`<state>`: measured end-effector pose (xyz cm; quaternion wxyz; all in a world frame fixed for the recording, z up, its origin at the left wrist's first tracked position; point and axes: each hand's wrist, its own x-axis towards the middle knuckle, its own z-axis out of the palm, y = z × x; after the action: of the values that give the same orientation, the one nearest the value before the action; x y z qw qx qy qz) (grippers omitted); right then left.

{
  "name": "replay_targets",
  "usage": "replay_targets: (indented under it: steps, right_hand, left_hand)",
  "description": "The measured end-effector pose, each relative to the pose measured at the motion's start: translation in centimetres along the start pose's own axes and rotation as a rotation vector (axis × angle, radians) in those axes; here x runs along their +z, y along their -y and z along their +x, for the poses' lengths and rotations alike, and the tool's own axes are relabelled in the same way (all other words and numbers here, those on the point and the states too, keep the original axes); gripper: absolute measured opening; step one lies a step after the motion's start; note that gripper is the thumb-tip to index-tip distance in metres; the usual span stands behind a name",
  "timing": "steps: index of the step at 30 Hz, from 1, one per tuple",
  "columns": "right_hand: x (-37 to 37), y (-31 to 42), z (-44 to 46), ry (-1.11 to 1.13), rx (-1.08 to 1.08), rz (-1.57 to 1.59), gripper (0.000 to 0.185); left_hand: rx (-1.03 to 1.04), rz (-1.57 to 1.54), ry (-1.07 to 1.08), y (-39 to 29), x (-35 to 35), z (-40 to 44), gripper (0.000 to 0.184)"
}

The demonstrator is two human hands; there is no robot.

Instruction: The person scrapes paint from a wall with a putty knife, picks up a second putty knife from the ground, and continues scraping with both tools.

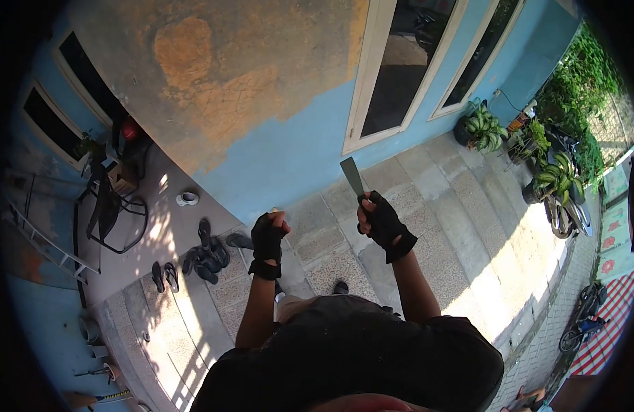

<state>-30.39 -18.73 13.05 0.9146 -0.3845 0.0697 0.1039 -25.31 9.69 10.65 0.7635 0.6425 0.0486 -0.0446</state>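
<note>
My right hand (383, 224), in a black fingerless glove, grips the handle of a flat scraper-like tool (352, 176). The blade points up and slightly left, in front of the foot of the blue wall (282, 154). To the left, my left hand (269, 237) wears a matching glove; its fingers are curled in, and what they hold, if anything, is too small to name. Neither hand touches the wall. Bare grey and orange patches (186, 55) show where the wall's blue paint is absent.
Paved steps lie underfoot. Dark shoes (207, 261) and sandals (164, 277) stand at the left, near a black chair (111, 206). A tall window (403, 69) is set in the wall. Potted plants (483, 128) line its right end. A motorbike (583, 319) stands at far right.
</note>
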Motion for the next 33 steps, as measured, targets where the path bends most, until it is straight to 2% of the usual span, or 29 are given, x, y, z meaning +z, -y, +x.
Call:
replay_targets:
  steps: [10, 12, 19, 22, 26, 33]
  right_hand:
    - [10.3, -5.4, 7.8, 0.029, -0.053, -0.01, 0.011]
    - [12.7, -7.3, 9.6, 0.036, -0.063, -0.043, 0.013]
    - [18.4, -11.9, 13.2, 0.054, -0.057, -0.029, 0.013]
    - [19.2, -12.7, 13.6, 0.017, -0.047, -0.048, 0.014]
    - [19.3, -12.6, 15.1, -0.017, -0.042, -0.077, 0.015]
    - [20.5, -9.9, 19.6, 0.071, -0.041, -0.085, 0.018]
  left_hand:
    - [0.096, 0.139, 0.055, -2.8, -10.5, 5.6, 0.013]
    - [0.04, -0.036, 0.091, -3.5, -13.3, 6.8, 0.012]
    - [0.099, -0.015, 0.112, -4.4, -20.7, 10.0, 0.014]
    - [0.141, -0.066, 0.162, -4.7, -22.1, 11.1, 0.015]
    - [0.093, -0.145, 0.202, -5.6, -22.5, 12.9, 0.017]
    - [0.101, -0.156, 0.274, -7.4, -19.7, 16.1, 0.019]
